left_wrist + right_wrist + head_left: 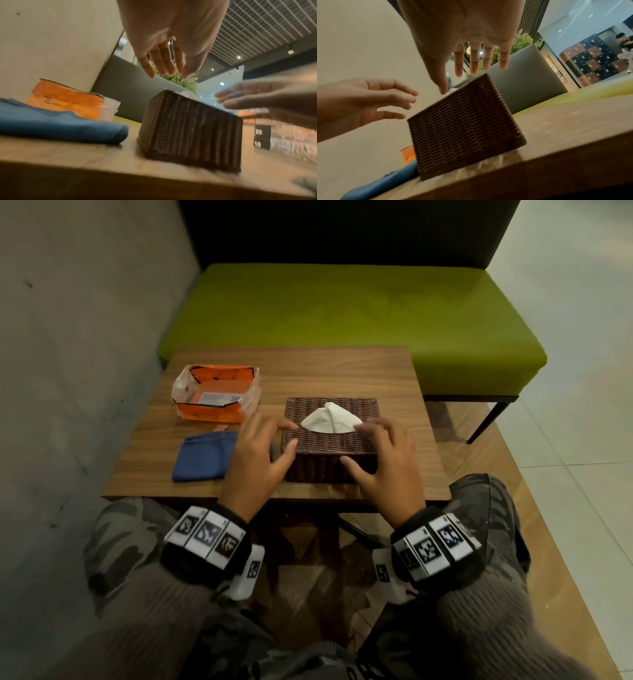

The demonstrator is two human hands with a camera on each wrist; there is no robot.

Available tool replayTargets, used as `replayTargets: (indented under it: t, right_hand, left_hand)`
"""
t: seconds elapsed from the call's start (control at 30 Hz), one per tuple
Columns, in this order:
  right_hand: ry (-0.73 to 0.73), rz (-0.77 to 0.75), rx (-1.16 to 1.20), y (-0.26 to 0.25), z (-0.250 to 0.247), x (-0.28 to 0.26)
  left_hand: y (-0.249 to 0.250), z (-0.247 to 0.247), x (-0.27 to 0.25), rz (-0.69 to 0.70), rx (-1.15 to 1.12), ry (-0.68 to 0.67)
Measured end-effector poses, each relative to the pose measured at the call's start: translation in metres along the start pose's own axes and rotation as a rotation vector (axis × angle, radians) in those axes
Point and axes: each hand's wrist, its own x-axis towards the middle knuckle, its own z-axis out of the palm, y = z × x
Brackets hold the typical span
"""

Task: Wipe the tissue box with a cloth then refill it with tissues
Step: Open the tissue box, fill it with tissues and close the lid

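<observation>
A brown wicker tissue box [329, 445] stands on the wooden table [342, 371], with a white tissue [330, 417] poking out of its top slot. My left hand [263, 446] hovers at the box's left side and my right hand [376, 450] at its right front corner. Both have spread, relaxed fingers and hold nothing. In the wrist views the left hand [164, 65] and right hand [474, 63] hang just above the box [188, 132] [465, 128] without gripping it. A folded blue cloth [202, 455] lies left of the box.
An opened orange tissue packet [215, 395] in clear plastic sits at the table's back left, behind the cloth [60, 125]. A green bench [359, 313] stands beyond the table and a grey wall [68, 337] runs along the left. My knees are under the table's near edge.
</observation>
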Motion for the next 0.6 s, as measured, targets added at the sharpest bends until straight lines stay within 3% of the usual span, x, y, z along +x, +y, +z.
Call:
replayTargets:
  t: [0.1, 0.3, 0.6]
  right_hand:
    - [0.015, -0.039, -0.026, 0.003, 0.004, -0.013]
    - [0.071, 0.047, 0.028, 0.010, 0.015, -0.002]
    - [-0.057, 0.166, -0.013, 0.022, 0.021, 0.045]
  left_hand:
    - [-0.010, 0.010, -0.021, 0.031, 0.082, -0.071]
    - [-0.008, 0.028, -0.009, -0.018, 0.111, -0.061]
    - [-0.014, 0.042, 0.035, -0.098, 0.056, -0.116]
